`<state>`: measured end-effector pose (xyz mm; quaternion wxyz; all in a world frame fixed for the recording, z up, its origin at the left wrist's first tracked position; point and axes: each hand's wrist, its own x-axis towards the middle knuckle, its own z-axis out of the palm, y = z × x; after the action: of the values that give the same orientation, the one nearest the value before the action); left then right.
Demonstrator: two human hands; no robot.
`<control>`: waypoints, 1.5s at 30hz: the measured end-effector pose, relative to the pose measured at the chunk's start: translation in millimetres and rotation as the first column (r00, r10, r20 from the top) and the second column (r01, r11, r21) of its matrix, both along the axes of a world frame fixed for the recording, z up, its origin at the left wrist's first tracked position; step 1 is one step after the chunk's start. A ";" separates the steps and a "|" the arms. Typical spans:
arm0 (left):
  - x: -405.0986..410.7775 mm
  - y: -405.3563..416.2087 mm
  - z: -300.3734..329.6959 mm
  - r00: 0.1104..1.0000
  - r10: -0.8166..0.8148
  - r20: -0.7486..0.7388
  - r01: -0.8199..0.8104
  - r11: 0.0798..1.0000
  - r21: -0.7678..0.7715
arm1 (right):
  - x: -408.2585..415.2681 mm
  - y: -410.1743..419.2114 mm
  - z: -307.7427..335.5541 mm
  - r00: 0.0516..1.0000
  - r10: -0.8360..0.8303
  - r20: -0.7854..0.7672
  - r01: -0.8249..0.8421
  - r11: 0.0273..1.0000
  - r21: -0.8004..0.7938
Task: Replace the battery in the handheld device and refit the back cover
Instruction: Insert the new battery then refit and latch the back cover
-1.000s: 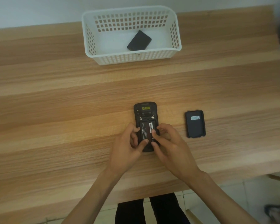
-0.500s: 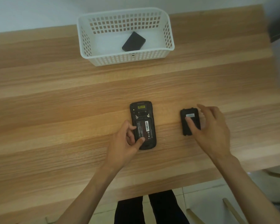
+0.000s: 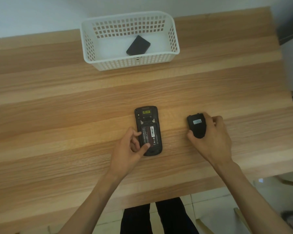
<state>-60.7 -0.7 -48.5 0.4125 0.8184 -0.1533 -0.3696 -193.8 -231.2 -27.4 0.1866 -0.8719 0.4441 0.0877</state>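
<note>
The black handheld device (image 3: 146, 115) lies face down in the middle of the wooden table, its back open. A battery (image 3: 150, 135) with a white barcode label sits in the compartment. My left hand (image 3: 128, 149) holds the device's lower left edge, thumb resting on the battery's lower end. To the right, my right hand (image 3: 211, 137) grips the black back cover (image 3: 196, 126), thumb on its left side and fingers on its right. The cover's inner side with a small label faces up. Another black battery (image 3: 138, 45) lies in the white basket (image 3: 91, 48).
The white perforated basket stands at the table's far edge against the wall. The table's near edge (image 3: 159, 198) runs just below my forearms, with dark trousers and floor tiles beneath. A dark object (image 3: 289, 31) sits past the table's right end.
My right hand left the device, moved right to the back cover and has closed around it. My left hand stays on the device.
</note>
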 end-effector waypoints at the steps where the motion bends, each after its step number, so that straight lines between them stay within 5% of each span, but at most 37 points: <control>1: 1.7 1.2 0.7 1.000 -0.016 -0.018 0.016 1.000 -0.001 | 1.7 0.1 3.9 1.000 -0.012 0.027 0.012 1.000 0.014; 4: 11.7 4.2 3.8 0.996 -0.027 -0.082 0.025 0.999 -0.029 | 6.0 0.1 16.9 0.986 -0.030 0.165 0.018 0.997 0.074; 14: 39.3 -3.0 26.9 0.989 -0.005 0.145 0.017 0.997 -0.079 | 27.6 -4.0 38.2 0.854 0.248 0.457 -0.234 0.968 -0.088; 17: 42.1 -9.8 38.8 0.990 0.006 0.142 0.012 0.992 -0.127 | 35.6 -2.6 46.3 0.830 0.210 0.516 -0.261 0.965 0.027; 22: 48.5 -21.1 52.9 0.976 -0.014 0.217 0.058 0.978 -0.200 | 51.5 -0.5 64.5 0.843 0.041 0.537 -0.281 0.885 0.372; 28: 51.7 -29.6 65.2 0.985 -0.079 0.152 0.114 0.965 -0.237 | 67.1 4.5 66.8 0.834 0.038 0.551 -0.385 0.755 0.531; 39: 49.8 -23.1 46.5 0.997 0.079 -0.022 -0.082 0.966 -0.246 | 75.4 24.3 31.8 0.843 -0.143 0.518 -0.282 0.702 0.654; 45: 44.2 -15.2 35.2 0.999 0.020 0.039 -0.010 0.968 -0.249 | 69.0 32.6 18.0 0.847 -0.160 0.507 -0.247 0.726 0.642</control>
<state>-16.6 -15.9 -13.4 0.5114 0.7687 -0.2008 -0.3276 -124.9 -198.6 -9.4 0.6076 -0.7398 0.2888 0.0062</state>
